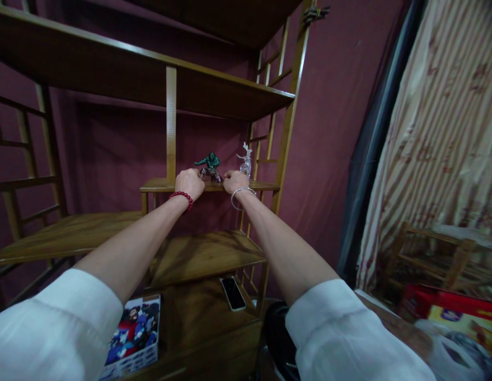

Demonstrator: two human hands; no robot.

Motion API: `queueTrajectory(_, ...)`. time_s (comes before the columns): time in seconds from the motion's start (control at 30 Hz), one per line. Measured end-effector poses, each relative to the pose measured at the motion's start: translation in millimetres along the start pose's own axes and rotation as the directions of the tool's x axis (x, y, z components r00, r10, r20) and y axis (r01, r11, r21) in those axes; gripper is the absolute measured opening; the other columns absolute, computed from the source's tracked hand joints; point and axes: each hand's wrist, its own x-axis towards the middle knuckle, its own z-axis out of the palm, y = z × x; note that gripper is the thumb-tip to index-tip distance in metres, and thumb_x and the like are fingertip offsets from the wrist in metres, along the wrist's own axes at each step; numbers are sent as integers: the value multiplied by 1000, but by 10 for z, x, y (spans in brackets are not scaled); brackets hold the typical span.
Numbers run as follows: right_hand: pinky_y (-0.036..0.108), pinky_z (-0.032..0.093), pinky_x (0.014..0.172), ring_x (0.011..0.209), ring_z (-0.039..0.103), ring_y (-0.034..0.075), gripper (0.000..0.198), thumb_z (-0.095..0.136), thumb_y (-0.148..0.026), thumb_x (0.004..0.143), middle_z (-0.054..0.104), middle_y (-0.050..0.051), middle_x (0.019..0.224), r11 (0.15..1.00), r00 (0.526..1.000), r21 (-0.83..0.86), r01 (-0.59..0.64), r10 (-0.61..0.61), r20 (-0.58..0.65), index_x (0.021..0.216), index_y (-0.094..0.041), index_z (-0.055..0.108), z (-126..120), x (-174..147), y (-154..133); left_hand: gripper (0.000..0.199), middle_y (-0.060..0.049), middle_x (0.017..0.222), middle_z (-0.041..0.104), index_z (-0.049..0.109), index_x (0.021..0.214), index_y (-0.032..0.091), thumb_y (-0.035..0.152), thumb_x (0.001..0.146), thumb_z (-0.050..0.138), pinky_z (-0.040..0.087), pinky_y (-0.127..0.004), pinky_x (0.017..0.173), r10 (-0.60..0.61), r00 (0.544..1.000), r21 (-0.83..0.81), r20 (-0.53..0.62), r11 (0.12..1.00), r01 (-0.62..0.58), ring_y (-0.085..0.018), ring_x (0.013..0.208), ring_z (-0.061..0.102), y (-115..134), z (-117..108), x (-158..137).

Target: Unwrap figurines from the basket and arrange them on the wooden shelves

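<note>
A small figurine [211, 161] with a shiny green upper body and darker, brownish legs crouches on the raised middle shelf [158, 183]. My left hand [189, 182], with a red bead bracelet at the wrist, has its fingers curled in at the figurine's left foot. From the other side, my right hand [234, 182], wearing a silver bangle, closes its fingers at the right edge of the figurine. The fingertips of both hands are partly hidden. Just behind my right hand stands a clear, glassy figurine [246, 157] with a raised arm-like part.
A wooden upright [171, 124] rises left of my hands, beneath an upper shelf [230, 84]. Below are a lower shelf [206, 256], a phone [232, 293] and a white basket [156, 328] of colourful small items. A striped curtain [424, 121] hangs at right.
</note>
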Motion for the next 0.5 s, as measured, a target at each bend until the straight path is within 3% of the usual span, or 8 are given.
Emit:
queueTrajectory(0.3,22,43,78,88,60,16,26,46,-20,76,67,1,93,994,998,107,38,-32,-56,93,-24,65,-89,-203,-16,33,-5,93,65,66,88,17,12,73,37,41,-26,85,146,986,-76,-79,986,-151,-17,89,57,-41,-36,-278)
queueTrajectory(0.5,20,43,77,84,60,14,27,45,-20,77,67,0,91,987,996,151,56,-46,-70,94,-25,65,-129,-323,-23,32,-1,92,65,66,82,20,12,73,37,40,-24,86,120,989,-183,-89,974,-134,-15,90,54,-49,-96,-398)
